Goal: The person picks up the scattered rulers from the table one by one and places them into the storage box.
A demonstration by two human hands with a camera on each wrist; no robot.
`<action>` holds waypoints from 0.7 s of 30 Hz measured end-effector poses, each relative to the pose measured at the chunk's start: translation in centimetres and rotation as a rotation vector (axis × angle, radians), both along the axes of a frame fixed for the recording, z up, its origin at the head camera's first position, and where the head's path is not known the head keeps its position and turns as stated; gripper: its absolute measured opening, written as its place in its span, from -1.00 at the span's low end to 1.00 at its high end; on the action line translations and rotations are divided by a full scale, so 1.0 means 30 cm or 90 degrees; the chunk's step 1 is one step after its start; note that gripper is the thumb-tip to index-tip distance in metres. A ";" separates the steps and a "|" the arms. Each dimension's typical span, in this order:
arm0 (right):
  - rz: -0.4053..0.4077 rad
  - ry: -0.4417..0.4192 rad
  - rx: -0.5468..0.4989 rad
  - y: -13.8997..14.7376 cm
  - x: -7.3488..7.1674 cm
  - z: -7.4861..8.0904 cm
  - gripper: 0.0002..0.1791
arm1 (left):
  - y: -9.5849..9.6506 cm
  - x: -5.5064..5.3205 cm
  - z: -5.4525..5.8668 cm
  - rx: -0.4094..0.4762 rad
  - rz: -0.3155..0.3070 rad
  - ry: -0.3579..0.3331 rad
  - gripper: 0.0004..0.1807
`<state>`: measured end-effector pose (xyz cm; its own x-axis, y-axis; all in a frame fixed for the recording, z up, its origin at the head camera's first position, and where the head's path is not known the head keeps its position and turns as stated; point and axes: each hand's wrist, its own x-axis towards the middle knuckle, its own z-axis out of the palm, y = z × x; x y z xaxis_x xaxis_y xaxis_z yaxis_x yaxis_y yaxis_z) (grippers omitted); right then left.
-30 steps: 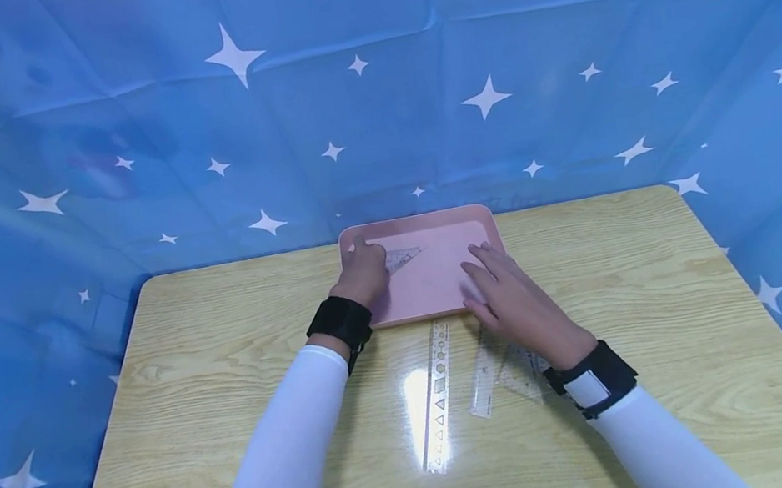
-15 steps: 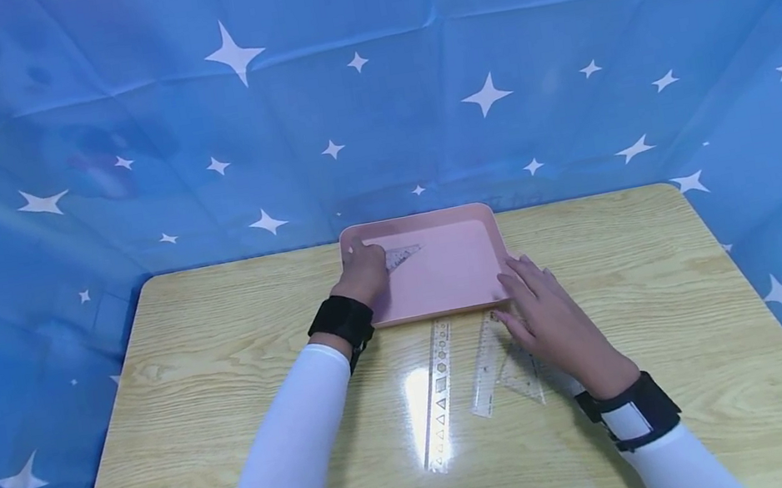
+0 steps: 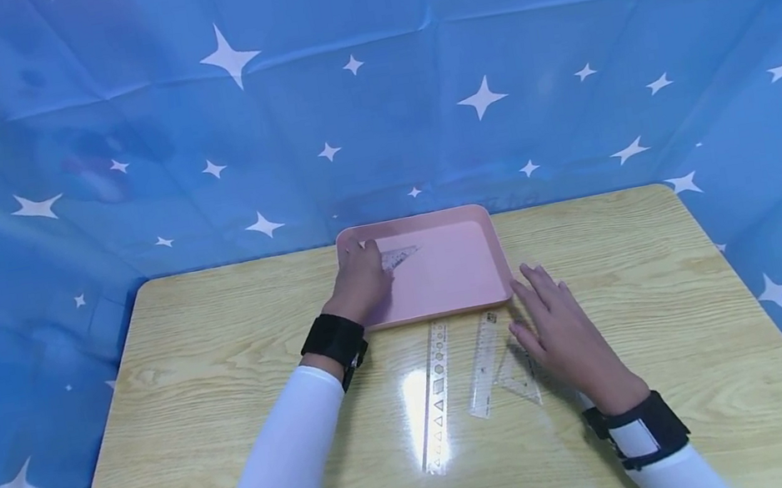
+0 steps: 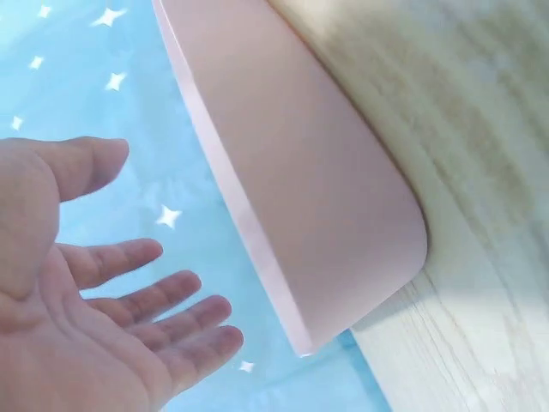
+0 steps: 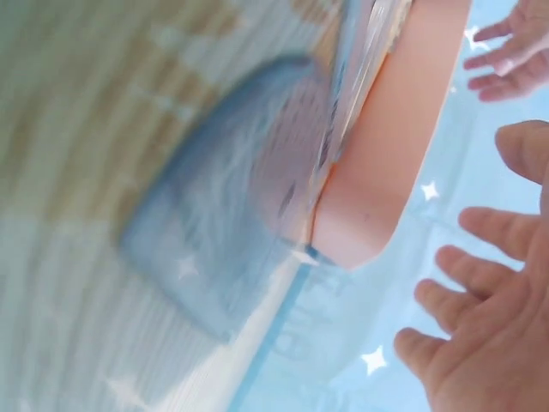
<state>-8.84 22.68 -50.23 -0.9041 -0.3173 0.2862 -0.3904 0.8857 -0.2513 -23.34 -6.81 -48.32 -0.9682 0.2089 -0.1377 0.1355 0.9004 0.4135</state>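
My left hand (image 3: 362, 280) is over the left end of a shallow pink tray (image 3: 454, 289), its relaxed fingers holding nothing in the left wrist view. Beside its fingers a clear set square (image 3: 401, 258) lies in the tray, partly hidden by the hand. My right hand (image 3: 563, 332), fingers spread and nothing in them, hovers by the tray's near right corner. A second clear set square (image 3: 519, 377) lies on the table just left of that hand. To its left lies a short clear ruler (image 3: 483, 369), then a longer stencil ruler (image 3: 436, 406) with cut-out shapes.
The wood-grain table (image 3: 220, 320) carries everything, with the tray near its back edge. A blue cloth (image 3: 295, 106) with white stars hangs behind and at both sides. Glare falls across the long ruler.
My right hand has moved off the tray to the right and toward me, uncovering more of the short ruler. My left hand has eased slightly back, its fingers less curled; the set square stays in the tray.
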 end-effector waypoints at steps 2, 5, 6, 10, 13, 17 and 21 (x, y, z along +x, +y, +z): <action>-0.004 -0.001 0.001 0.001 0.003 -0.004 -0.26 | -0.001 0.015 0.006 0.021 -0.009 0.027 -0.37; -0.007 -0.009 0.004 0.001 0.006 -0.007 -0.25 | -0.007 0.043 0.020 0.047 -0.036 0.066 -0.34; -0.007 -0.011 0.006 0.001 0.008 -0.006 -0.25 | -0.010 0.056 0.027 0.052 -0.048 0.078 -0.34; 0.002 -0.018 0.015 -0.007 0.014 0.000 -0.25 | -0.024 0.115 0.049 0.060 -0.095 0.133 -0.33; 0.014 -0.016 0.017 -0.018 0.020 0.007 -0.26 | -0.030 0.164 0.058 0.061 -0.126 0.166 -0.34; 0.053 0.003 0.009 -0.043 0.025 0.017 -0.31 | -0.037 0.233 0.063 0.074 -0.184 0.186 -0.30; 0.108 0.021 0.000 -0.070 0.025 0.020 -0.34 | -0.053 0.299 0.071 0.089 -0.236 0.167 -0.22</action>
<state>-8.07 20.59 -49.62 -0.8276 -0.4647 0.3149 -0.5425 0.8063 -0.2358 -14.36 -8.39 -46.21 -0.8233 0.5458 0.1556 0.5529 0.7095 0.4368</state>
